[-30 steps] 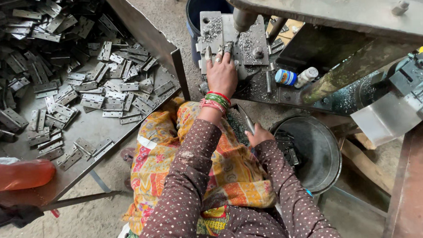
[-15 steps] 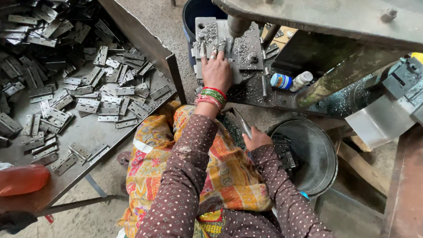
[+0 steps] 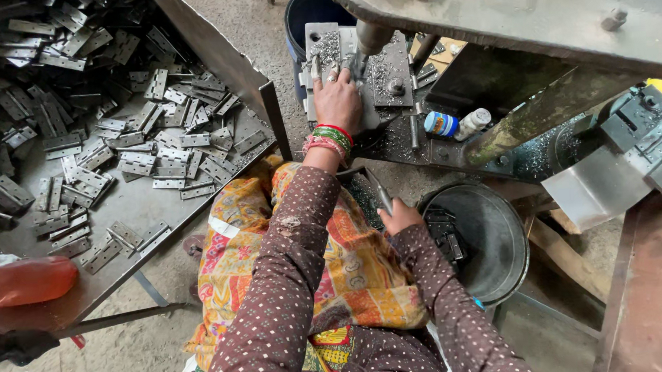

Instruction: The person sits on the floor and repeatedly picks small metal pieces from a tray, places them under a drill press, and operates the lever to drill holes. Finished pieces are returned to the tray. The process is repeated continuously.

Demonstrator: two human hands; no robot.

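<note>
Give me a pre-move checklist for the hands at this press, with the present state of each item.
1. Left hand away from the ram: not ok, its fingers lie on the die plate right beside the ram.
2. Workpiece seated under the ram: cannot tell, the left hand hides it.
3. Right hand on the metal lever: ok, it grips it.
4. Die plate free of chips: not ok, metal shavings cover it.
5. Round pan within reach of the right hand: ok, just beside it.
6. Hinge plates in stock on the tray: ok.

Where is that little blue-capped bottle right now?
The small bottle lies on its side on the press base, just right of the left hand and above the round metal pan.
</note>
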